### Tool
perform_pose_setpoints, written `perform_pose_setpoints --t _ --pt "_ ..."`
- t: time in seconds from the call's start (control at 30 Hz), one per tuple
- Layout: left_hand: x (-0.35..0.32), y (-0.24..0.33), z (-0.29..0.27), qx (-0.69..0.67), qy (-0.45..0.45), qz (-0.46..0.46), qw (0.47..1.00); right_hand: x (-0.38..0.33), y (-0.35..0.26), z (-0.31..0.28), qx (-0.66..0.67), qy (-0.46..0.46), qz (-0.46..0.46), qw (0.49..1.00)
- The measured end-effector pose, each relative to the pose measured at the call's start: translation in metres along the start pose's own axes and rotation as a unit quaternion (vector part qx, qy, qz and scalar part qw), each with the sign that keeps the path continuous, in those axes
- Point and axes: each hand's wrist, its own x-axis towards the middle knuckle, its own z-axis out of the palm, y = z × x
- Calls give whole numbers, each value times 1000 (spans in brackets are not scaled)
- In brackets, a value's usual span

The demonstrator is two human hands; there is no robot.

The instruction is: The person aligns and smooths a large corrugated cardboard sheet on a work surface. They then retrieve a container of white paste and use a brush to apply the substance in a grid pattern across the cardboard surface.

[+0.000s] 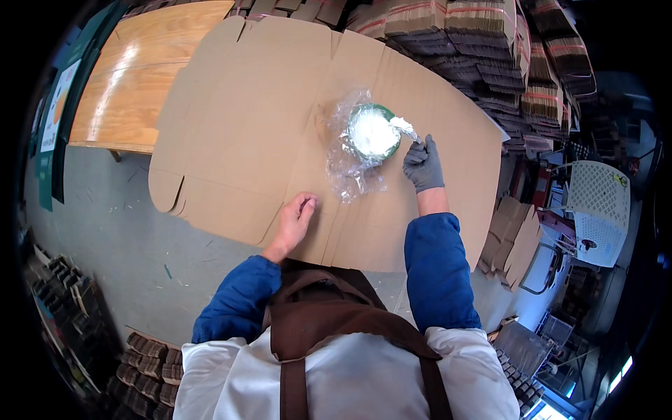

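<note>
My right hand [423, 163], in a grey glove, is closed round the end of a short brush-like tool [404, 127] thickly coated in white paste; its exact kind is hard to make out. The tool's coated end is at the right rim of a round green bowl [390, 112]. White paste [374, 134] fills the bowl and shows very bright. Crumpled clear plastic film [348, 175] spreads round the bowl's left and lower sides. My bare left hand [297, 218] rests near the front edge of the large cardboard sheet [259, 112], fingers curled in with nothing visible in them.
The cardboard sheet lies in front of me under the bowl. A wooden table [150, 70] stands at the far left. Strapped stacks of folded cardboard [483, 42] rise at the back right. A white perforated plastic basket [598, 210] and loose cardboard pieces [511, 238] are to the right.
</note>
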Motion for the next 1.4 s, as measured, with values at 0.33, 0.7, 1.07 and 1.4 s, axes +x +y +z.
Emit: perform_pose_setpoints --t 0.33,0.7,1.07,1.4 --pt "2 13 5 6 -2 -22 1000 -41 29 73 -620 99 -310 714" --pt "39 50 23 27 15 95 995 -61 33 93 -694 76 -369 613" --pt "71 64 61 65 19 156 985 -65 7 85 -564 119 -355 736" --pt "71 58 62 44 -11 123 991 -57 -15 83 -318 82 -250 911"
